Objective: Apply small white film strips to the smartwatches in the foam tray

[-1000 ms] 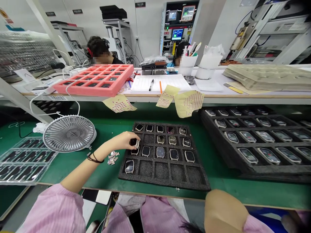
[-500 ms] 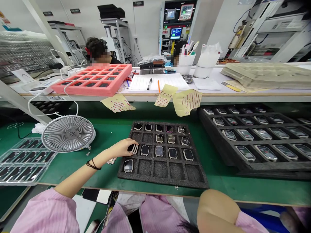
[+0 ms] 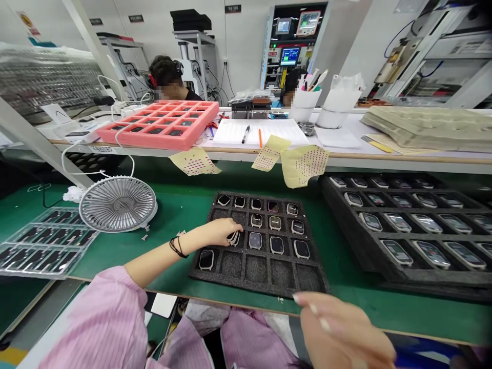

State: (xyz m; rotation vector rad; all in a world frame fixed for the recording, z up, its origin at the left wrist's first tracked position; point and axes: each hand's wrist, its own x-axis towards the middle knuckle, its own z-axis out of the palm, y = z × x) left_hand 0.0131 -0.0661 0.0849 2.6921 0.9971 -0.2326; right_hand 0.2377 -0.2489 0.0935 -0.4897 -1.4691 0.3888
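A black foam tray (image 3: 265, 288) lies on the green bench with smartwatches in several of its pockets. My left hand (image 3: 226, 231) reaches in from the left, fingers curled round the edges of a smartwatch (image 3: 232, 238) in the third row, second pocket. The pocket left of it is behind my hand. One smartwatch (image 3: 206, 260) sits in the front left pocket; the other front pockets show bare foam. My right hand (image 3: 346, 330) is off the tray's front right corner, fingers bent and smeared by motion; whether it holds anything is unclear.
A second foam tray of smartwatches (image 3: 384, 274) stands on the right. At left are a round fan (image 3: 119, 204) and a clear plastic tray (image 3: 42, 243) of dark parts. The shelf holds a pink foam tray (image 3: 184, 141), papers and pen cups. Two people sit beyond.
My left hand has moved one pocket to the right, from the first smartwatch in the third row to the second. My right hand has come into view. The camera has shifted slightly.
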